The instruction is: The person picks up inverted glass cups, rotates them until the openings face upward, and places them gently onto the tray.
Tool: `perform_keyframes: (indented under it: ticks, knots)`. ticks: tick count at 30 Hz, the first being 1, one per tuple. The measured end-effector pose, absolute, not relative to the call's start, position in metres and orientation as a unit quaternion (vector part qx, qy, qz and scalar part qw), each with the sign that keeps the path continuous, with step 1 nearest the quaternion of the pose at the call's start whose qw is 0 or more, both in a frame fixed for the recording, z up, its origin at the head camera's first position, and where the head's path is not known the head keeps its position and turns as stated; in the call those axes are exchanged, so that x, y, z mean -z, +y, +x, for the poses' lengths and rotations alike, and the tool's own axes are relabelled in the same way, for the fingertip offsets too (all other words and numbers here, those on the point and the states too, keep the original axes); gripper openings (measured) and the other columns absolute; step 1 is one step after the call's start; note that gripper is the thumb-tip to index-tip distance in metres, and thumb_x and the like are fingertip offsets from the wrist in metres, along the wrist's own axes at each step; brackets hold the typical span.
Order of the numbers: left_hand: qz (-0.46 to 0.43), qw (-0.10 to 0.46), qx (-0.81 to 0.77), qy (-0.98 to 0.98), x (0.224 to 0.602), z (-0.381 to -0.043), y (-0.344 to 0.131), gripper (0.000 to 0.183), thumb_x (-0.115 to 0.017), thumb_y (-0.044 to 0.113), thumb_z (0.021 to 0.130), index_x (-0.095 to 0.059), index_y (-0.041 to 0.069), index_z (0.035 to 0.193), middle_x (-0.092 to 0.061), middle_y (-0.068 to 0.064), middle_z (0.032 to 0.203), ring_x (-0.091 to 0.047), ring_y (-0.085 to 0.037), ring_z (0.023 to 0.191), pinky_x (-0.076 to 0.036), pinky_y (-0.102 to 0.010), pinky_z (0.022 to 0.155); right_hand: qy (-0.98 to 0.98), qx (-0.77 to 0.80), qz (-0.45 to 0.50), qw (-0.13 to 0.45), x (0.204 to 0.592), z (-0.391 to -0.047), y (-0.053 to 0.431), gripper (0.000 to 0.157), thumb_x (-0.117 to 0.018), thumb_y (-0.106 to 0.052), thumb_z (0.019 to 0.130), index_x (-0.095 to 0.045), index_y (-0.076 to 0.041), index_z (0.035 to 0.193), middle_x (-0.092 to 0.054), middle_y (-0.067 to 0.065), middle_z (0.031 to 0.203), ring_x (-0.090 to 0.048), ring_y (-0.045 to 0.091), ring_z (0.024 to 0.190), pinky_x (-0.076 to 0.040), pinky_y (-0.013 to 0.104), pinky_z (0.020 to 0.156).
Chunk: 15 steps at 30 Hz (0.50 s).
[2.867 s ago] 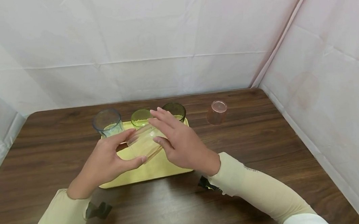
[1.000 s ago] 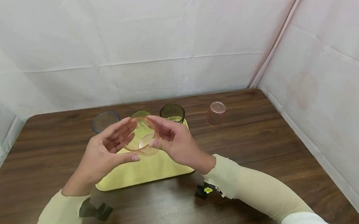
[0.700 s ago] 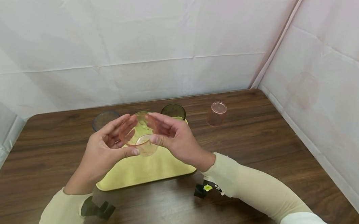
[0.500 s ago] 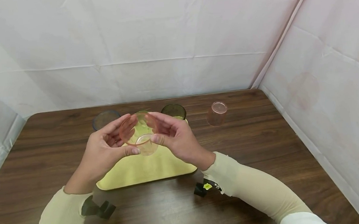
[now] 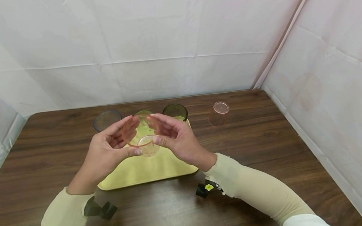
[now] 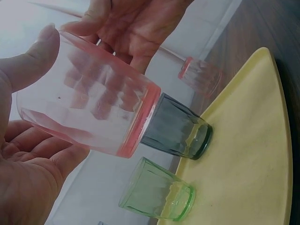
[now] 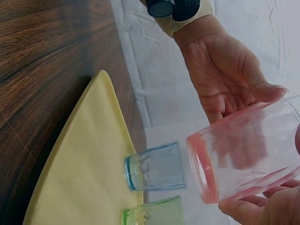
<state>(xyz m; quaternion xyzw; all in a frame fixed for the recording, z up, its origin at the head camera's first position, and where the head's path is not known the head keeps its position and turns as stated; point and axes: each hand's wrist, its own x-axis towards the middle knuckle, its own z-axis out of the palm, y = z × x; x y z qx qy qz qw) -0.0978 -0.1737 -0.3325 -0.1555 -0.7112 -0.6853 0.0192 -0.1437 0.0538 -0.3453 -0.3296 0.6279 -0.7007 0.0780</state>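
Observation:
Between my two hands, a clear pink tumbler (image 5: 149, 149) is held above a yellow tray (image 5: 147, 174), its mouth tilted toward the head camera. My left hand (image 5: 104, 153) grips its left side, thumb at the near rim and fingers behind. On the opposite side my right hand (image 5: 182, 140) holds it, thumb near the rim. The left wrist view shows the tumbler (image 6: 89, 103) with its thick pink base facing the tray. Behind it, a green tumbler (image 6: 157, 190) and a dark grey tumbler (image 6: 176, 126) stand upright on the tray.
A blue tumbler (image 7: 157, 166) stands at the tray's far left corner, partly behind my left hand in the head view. Right of the tray, a second pink tumbler (image 5: 219, 114) sits upside down on the wooden table (image 5: 262, 139). White curtains (image 5: 152, 42) hang behind.
Earlier the pink tumbler lay sideways with my right hand over one end; its mouth now faces the head camera and my right hand grips its side. Over the last half second, hardly anything moves.

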Motion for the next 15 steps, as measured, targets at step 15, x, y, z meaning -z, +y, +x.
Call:
perform_keyframes:
  ticks: [15]
  knots:
    - [-0.146,0.020,0.668,-0.729,0.3372,-0.0964,-0.1783,0.086,-0.085,-0.009,0.079,-0.044,-0.003,0.155,-0.059,-0.010,0.153,-0.060,0.000,0.134,-0.050,-0.021,0.107,0.628,0.696,-0.338,0.082,0.3523,-0.1475,0.0475,0.058,-0.063,0.017,0.093,-0.042,0.015,0.148,-0.049,0.037,0.150,-0.051,0.056,0.138,-0.045,0.057,0.116]
